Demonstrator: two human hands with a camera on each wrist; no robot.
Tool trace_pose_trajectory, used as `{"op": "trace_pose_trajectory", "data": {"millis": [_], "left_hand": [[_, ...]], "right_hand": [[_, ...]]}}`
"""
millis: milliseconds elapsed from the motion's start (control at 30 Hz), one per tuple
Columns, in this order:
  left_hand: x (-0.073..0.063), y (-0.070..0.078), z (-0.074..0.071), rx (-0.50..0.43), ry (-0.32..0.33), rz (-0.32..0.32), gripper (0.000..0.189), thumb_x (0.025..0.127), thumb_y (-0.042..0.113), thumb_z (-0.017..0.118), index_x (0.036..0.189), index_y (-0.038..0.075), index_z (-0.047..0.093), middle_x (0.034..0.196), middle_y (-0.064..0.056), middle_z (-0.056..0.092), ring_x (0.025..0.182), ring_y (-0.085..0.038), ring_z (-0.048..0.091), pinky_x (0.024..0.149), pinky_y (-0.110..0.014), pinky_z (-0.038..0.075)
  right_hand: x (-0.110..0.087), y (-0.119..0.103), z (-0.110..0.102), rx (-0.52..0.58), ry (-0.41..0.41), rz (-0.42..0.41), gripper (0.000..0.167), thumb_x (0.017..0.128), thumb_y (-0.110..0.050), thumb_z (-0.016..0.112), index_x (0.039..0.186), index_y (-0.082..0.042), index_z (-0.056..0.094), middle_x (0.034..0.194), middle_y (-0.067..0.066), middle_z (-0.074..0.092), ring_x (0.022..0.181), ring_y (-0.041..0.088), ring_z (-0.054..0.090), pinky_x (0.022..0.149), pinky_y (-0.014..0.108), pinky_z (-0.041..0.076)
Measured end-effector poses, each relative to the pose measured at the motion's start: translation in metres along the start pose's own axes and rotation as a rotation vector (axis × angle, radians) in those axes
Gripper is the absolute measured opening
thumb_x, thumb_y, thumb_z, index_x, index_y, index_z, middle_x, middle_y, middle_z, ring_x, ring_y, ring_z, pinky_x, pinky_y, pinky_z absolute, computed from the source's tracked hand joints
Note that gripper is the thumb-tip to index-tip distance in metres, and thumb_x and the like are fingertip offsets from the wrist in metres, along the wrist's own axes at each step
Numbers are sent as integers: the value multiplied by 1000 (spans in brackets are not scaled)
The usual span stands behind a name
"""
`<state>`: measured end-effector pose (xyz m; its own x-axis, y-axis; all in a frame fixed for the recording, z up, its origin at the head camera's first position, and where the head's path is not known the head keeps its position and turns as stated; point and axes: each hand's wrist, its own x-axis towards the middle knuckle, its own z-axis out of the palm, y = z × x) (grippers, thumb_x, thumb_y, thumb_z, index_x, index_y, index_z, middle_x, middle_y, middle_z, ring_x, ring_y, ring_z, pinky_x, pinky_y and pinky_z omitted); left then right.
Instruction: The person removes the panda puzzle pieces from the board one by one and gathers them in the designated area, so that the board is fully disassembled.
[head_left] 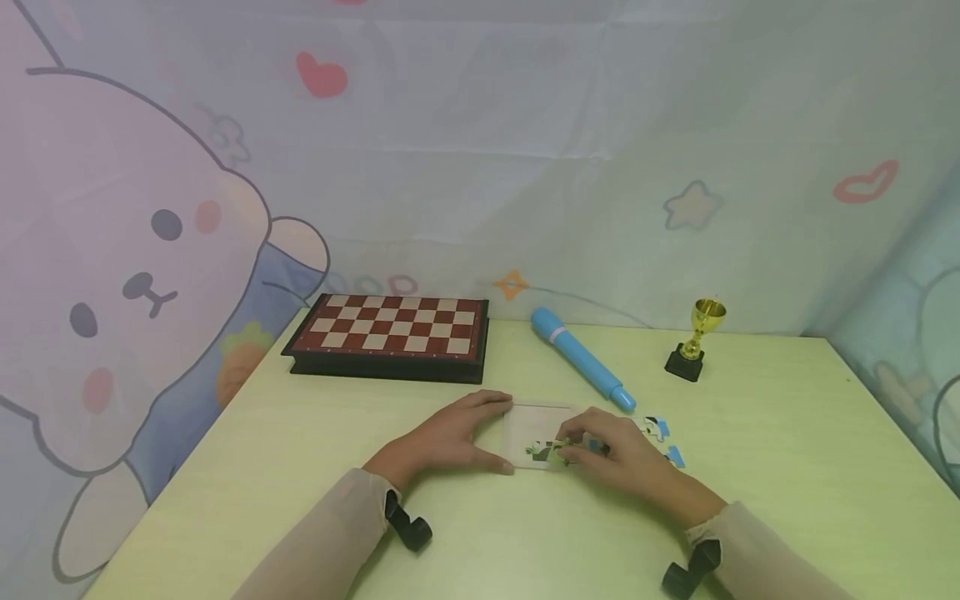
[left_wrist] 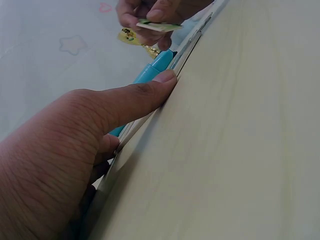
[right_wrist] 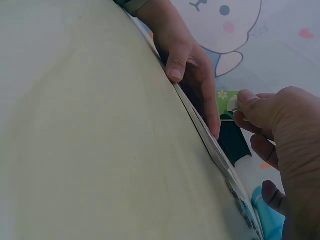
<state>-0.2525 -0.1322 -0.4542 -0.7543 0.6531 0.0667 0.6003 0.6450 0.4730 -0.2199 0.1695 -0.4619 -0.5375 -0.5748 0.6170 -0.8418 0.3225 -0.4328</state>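
Note:
A shallow pale puzzle tray [head_left: 527, 419] lies on the table between the hands. In its lower part sits a green and dark puzzle section [head_left: 538, 452]. My left hand [head_left: 457, 437] rests against the tray's left end, thumb near the close corner and extended fingers near the far one. Over the tray's right part, my right hand [head_left: 618, 454] pinches a thin green puzzle piece [right_wrist: 226, 96] with a white flower print between thumb and fingers. That piece [left_wrist: 160, 26] is raised above the tray in the left wrist view. The right hand partly hides the tray.
Loose puzzle pieces [head_left: 654, 427] with blue and white parts lie right of the tray, partly behind the right hand. Farther back are a chessboard box [head_left: 390, 329], a blue thick pen-shaped tube [head_left: 585, 360] and a small gold trophy [head_left: 697, 337]. A printed cloth [head_left: 525, 167] hangs behind the table.

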Motion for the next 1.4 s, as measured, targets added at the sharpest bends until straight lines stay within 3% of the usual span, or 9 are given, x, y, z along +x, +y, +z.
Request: {"op": "trace_pose_trajectory", "data": {"millis": [400,633,1000,1400], "left_hand": [[0,-2,2,9,7,5,101,75,75,71,155,20,42,158,10,34,146,-16,33,116,-43,33],[1,-3,2,12,9,4,101,75,77,69,155,21,42,158,11,34,146,-15,32,116,-43,33],[0,-1,1,3,0,-7,102,74,76,71,155,21,42,158,11,34,146,-15,32,116,-42,32],[-1,0,1,-4,3,-5,102,75,75,71,155,20,42,158,10,34,146,-16,32,116,-43,33]], "right_hand": [[-37,10,-33,17,-39,-53,38,81,1,81,113,-17,71,93,-12,66,79,8,56,66,19,46],[-45,15,-38,4,-34,-142,37,77,1,83,109,-16,74,95,-12,68,80,10,52,66,16,42],[-46,9,-35,-120,-97,-26,29,83,-13,83,108,-21,72,94,-19,63,86,6,52,75,19,39],[-44,5,-31,-179,-91,-53,23,83,-15,83,98,-27,70,95,-22,63,90,4,50,77,21,39]]}}
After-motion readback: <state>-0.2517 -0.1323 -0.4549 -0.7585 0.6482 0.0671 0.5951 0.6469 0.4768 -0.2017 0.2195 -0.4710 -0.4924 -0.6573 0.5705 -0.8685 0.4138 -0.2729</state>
